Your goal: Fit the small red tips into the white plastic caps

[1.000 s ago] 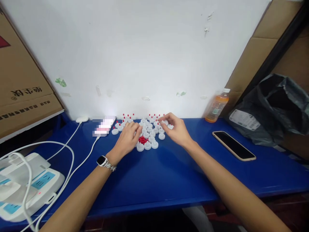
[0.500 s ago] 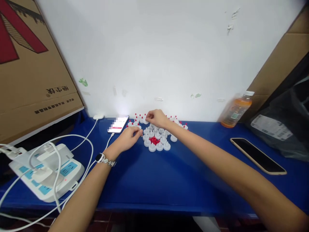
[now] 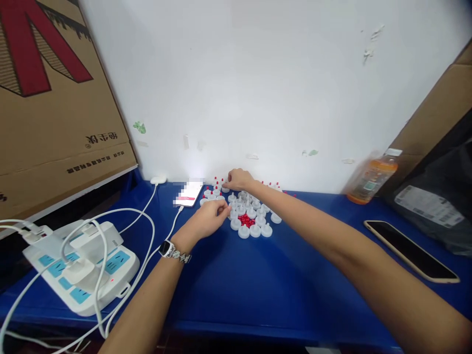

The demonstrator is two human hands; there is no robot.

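left hand (image 3: 208, 220): centre frame, fingers curled, thumb and forefinger pinched at the left edge of the cluster; whatever it pinches is too small to make out.
right hand (image 3: 239, 179): reached across to the far side of the cluster by the wall, fingertips closed down on a white cap there; grip itself not readable.
white caps (image 3: 254, 230): tight bunch on the blue counter (image 3: 265, 280), centre frame, between and just beyond both hands; far ones carry red tips.
red pieces (image 3: 246, 221): small heap inside the ring of caps, just right of the left hand.
risk: right forearm passes low over the caps, a drop or sideways drag would likely scatter them; loose red pieces could roll off.
surroundings: lit phone (image 3: 189, 193) on a cable left of the caps, power strip (image 3: 83, 268) lower left, dark phone (image 3: 411, 250) and orange bottle (image 3: 370, 177) to the right.
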